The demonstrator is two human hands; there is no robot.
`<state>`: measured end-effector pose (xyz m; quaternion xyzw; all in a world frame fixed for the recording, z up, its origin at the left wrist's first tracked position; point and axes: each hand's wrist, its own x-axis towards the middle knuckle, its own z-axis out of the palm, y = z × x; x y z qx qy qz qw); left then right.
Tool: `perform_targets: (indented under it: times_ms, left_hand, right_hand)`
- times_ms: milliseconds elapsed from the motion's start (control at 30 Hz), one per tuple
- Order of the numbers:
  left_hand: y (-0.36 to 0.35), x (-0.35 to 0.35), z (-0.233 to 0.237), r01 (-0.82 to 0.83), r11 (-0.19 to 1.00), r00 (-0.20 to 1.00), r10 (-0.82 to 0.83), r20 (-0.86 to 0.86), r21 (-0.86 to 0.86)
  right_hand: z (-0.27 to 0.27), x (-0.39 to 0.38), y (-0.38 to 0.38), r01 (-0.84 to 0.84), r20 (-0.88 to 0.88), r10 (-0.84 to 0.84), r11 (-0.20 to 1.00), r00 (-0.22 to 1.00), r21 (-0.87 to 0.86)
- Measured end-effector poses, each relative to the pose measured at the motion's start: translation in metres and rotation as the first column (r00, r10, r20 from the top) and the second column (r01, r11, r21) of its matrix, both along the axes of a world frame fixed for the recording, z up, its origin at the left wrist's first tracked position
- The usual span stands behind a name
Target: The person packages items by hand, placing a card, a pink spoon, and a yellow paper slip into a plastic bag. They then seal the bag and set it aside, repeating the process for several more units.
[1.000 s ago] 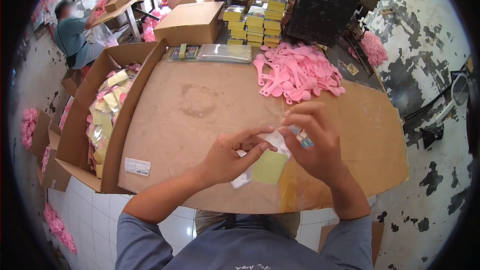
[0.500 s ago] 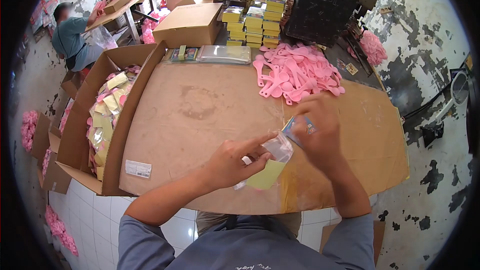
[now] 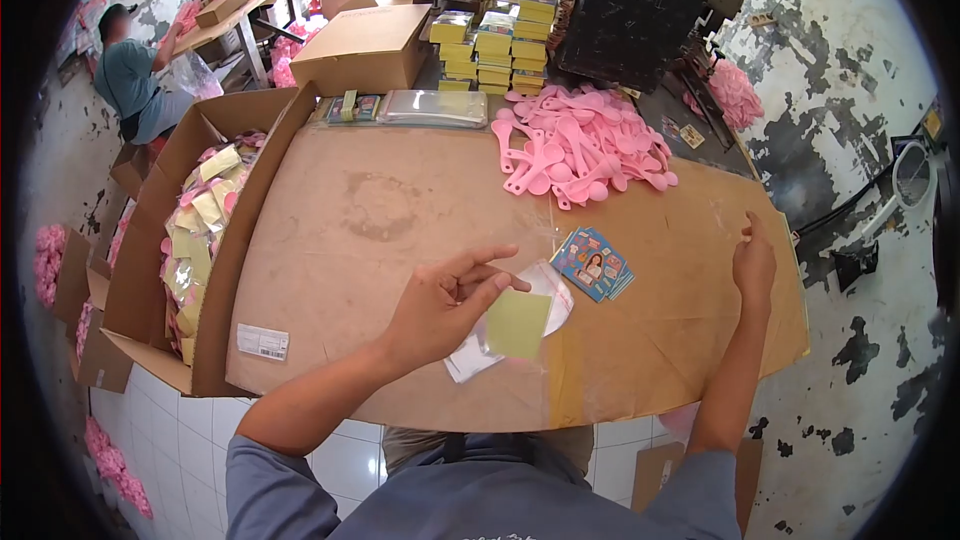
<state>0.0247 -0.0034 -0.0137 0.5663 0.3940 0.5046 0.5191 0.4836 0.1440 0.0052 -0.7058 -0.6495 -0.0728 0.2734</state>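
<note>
My left hand (image 3: pixel 450 295) pinches a clear plastic bag with a yellow-green card (image 3: pixel 517 325) in it, low over the cardboard-covered table. More clear plastic bags (image 3: pixel 475 358) lie beneath it. Just right of the bag, a small fanned stack of blue printed cards (image 3: pixel 593 265) rests on the cardboard. Out at the right side is my right hand (image 3: pixel 755 260), its index finger stretched out and nothing visible in it. Pink plastic spoons (image 3: pixel 585 145) are heaped beyond the cards.
To the left stands a long carton (image 3: pixel 255 250) filled with packed bags. Stacks of yellow-edged cards (image 3: pixel 495 45), a closed cardboard box (image 3: pixel 360 48) and a black machine (image 3: pixel 630 15) line the back. Another person (image 3: pixel 140 80) sits at a far table.
My right hand has left the blue cards and swung out to the right. The bag in my left hand has tipped lower, and the view has shifted slightly.
</note>
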Motion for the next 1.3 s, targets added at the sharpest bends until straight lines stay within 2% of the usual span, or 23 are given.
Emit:
perform_targets:
  times_ms: [33,100,133,167,200,233,300,400,433,533,633,767,867,933,1033,1133,1233,1300]
  left_hand:
    - [0.001,0.001,-0.002,0.001,1.0,0.999,0.0,0.037,-0.022]
    - [0.002,0.003,-0.005,0.004,0.999,0.997,0.0,0.074,-0.047]
    - [0.002,0.004,-0.005,0.0,0.999,0.997,0.004,0.077,-0.049]
    - [0.003,0.005,-0.005,-0.006,0.999,0.997,0.01,0.08,-0.05]
    - [0.003,0.005,-0.006,-0.009,0.999,0.996,0.012,0.086,-0.044]
    - [0.004,0.005,-0.008,-0.012,0.999,0.995,0.016,0.093,-0.039]
    - [0.005,0.005,-0.012,-0.015,0.999,0.993,0.019,0.113,-0.035]
    - [0.005,0.004,-0.014,-0.014,0.999,0.993,0.019,0.12,-0.038]
    - [0.004,0.002,-0.014,-0.019,0.999,0.995,0.023,0.101,-0.036]
    - [0.003,-0.001,-0.012,-0.003,0.999,0.993,0.009,0.115,-0.05]
    - [0.003,-0.002,-0.015,0.006,0.997,0.991,0.005,0.133,-0.08]
    - [0.005,0.001,-0.021,-0.032,0.997,0.989,0.042,0.141,-0.068]
    - [0.009,-0.005,-0.024,-0.03,0.999,0.997,0.028,-0.069,-0.029]
    - [0.009,-0.004,-0.023,-0.061,0.998,0.992,0.064,-0.111,0.034]
    - [0.008,-0.003,-0.018,-0.054,0.998,0.992,0.056,-0.116,0.027]
    - [0.009,-0.005,-0.021,-0.031,0.997,0.996,0.037,-0.087,0.075]
    - [0.011,-0.008,-0.024,-0.001,0.995,0.997,0.009,-0.076,0.099]
    - [0.012,-0.01,-0.022,0.031,0.997,0.997,-0.025,-0.076,0.068]
  right_hand:
    - [0.002,-0.01,-0.007,0.077,0.185,-0.08,0.997,0.979,0.024]
    - [0.024,-0.058,-0.026,-0.113,-0.08,0.104,0.987,0.991,-0.118]
    - [0.034,-0.086,-0.038,-0.274,-0.235,0.22,0.933,0.947,-0.232]
    - [0.038,-0.114,-0.047,-0.441,-0.396,0.307,0.842,0.866,-0.31]
    - [0.035,-0.138,-0.055,-0.66,-0.504,0.489,0.71,0.712,-0.244]
    - [0.03,-0.16,-0.066,-0.834,-0.589,0.629,0.531,0.508,-0.151]
    - [0.03,-0.205,-0.088,-0.916,-0.634,0.697,0.398,0.334,-0.046]
    - [0.007,-0.23,-0.085,-0.95,-0.855,0.486,0.312,0.183,-0.026]
    - [0.0,-0.231,-0.078,-0.958,-0.829,0.529,0.286,0.18,-0.025]
    - [-0.002,-0.232,-0.072,-0.95,-0.864,0.476,0.311,0.165,-0.011]
    - [-0.004,-0.232,-0.073,-0.94,-0.94,0.334,0.336,0.065,0.054]
    - [-0.014,-0.225,-0.068,-0.929,-0.964,0.261,0.366,0.041,0.059]
    - [-0.016,-0.223,-0.068,-0.933,-0.977,0.208,0.357,0.043,0.035]
    - [-0.017,-0.222,-0.067,-0.94,-0.981,0.19,0.341,0.04,0.027]
    - [-0.027,-0.216,-0.064,-0.923,-0.978,0.202,0.384,0.056,0.027]
    - [-0.025,-0.217,-0.066,-0.916,-0.981,0.192,0.39,-0.016,0.091]
    - [-0.026,-0.215,-0.063,-0.921,-0.963,0.27,0.378,0.011,0.096]
    - [-0.025,-0.213,-0.062,-0.929,-0.965,0.261,0.365,0.04,0.06]
